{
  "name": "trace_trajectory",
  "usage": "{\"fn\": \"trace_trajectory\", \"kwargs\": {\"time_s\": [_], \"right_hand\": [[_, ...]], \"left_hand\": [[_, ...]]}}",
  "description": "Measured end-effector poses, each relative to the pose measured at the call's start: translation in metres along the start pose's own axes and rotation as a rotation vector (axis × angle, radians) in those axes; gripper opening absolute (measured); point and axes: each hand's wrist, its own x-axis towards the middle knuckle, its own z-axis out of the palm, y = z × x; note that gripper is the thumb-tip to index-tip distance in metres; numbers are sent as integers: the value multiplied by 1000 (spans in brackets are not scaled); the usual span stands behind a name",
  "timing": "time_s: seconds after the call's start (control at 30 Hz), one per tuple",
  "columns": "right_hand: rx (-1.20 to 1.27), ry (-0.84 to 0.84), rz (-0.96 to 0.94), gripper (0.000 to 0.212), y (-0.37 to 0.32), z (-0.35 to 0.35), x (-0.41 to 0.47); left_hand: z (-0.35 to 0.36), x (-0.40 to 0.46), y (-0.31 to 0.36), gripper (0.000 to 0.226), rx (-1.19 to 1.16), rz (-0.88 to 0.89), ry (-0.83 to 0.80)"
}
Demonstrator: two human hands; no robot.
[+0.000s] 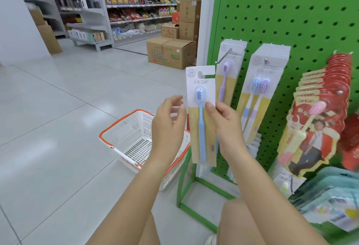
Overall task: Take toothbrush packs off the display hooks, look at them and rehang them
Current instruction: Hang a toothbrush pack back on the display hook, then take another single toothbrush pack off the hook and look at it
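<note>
- Shop aisle with a pale tiled floor (58, 108), stocked shelves (136, 1) and cardboard boxes (171, 52) at the back.
- On the right stands a green pegboard (291, 11) with packs hanging from its hooks.
- The right hand (223, 126) holds a blue pack (201, 116) upright, off the hooks and in front of the board's left edge.
- Its thumb (210, 108) presses on the front of the card at the right edge, just below the brush head; the other fingers are hidden behind the card, so the pack is pinched between them.
- The pack's hang slot and top third rise above the grip; the handle end hangs below it.
- The left hand (169, 126) is beside the pack's left edge, fingers loosely curled and spread; whether a fingertip touches the card I cannot tell.
- Behind the held pack a purple pack (226, 77) hangs on a hook (223, 56) with bare wire showing.
- Next to it hangs a full row of twin packs (258, 97), then red packs (314, 120) further right.
- A white basket (132, 143) with orange rim sits on the floor below the left hand.
</note>
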Motion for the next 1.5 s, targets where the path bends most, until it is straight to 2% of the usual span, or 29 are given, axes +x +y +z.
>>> {"fn": "trace_trajectory", "kwargs": {"time_s": [0.1,0.17,0.3,0.5,0.73,0.8,0.9,0.97,1.03,1.1,1.17,1.27,1.37,1.5], "right_hand": [[11,-4,-41,43,-7,-5,-4],[25,-9,-52,39,-10,-9,-6],[73,-26,-67,38,-15,-12,-2],[61,43,-18,29,-20,-16,7],[19,32,72,14,-18,-16,16],[-13,6,94,19,-13,-17,17],[-228,-59,24,48,-12,-24,8],[-487,-76,-36,54,-22,-28,-4],[-683,-14,-156,40,-37,-35,-13],[-726,79,-321,24,-63,-42,-17],[-746,165,-462,20,-92,-51,-13],[-816,219,-552,18,-136,-65,5],[-971,193,-498,18,-166,-71,44],[-1198,35,-211,16,-161,-70,111]], "left_hand": [[2,17,21,22,-307,-139,-74],[5,24,36,19,-426,-143,-122],[16,35,53,15,-463,-75,-145],[32,49,55,20,-448,-109,-166],[43,59,42,15,-424,-121,-202],[46,62,39,15,-424,-123,-209],[51,67,38,15,-437,-124,-207],[54,71,37,15,-439,-120,-212],[57,74,35,15,-431,-113,-227],[60,77,33,14,-432,-110,-243],[63,80,30,15,-443,-110,-251],[64,83,28,18,-436,-100,-272],[65,84,28,18,-448,-102,-286],[66,87,31,15,-467,-105,-291]]}}
